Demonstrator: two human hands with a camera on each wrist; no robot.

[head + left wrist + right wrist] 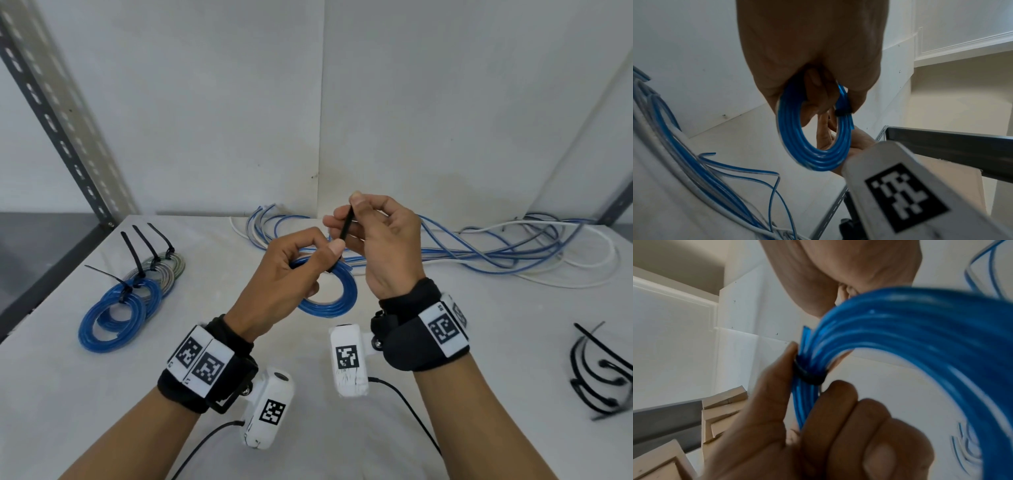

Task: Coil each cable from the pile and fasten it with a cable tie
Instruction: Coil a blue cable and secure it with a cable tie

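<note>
A coiled blue cable (337, 294) hangs above the table's middle, gripped at its top by my left hand (294, 270). A black cable tie (344, 229) is wrapped round the coil and its tail rises up and right. My right hand (370, 222) pinches that tail between thumb and fingers, just above the left thumb. In the left wrist view the blue coil (813, 138) shows the tie's band (843, 112) cinched round it under my fingers. In the right wrist view the same band (809, 374) circles the blue strands (900, 331).
Several tied coils (126, 301), blue and grey, lie at the table's left. A loose pile of blue and white cables (496, 250) spreads along the back wall. Spare black ties (599, 373) lie at the right edge. A metal shelf post (61, 120) stands at the left.
</note>
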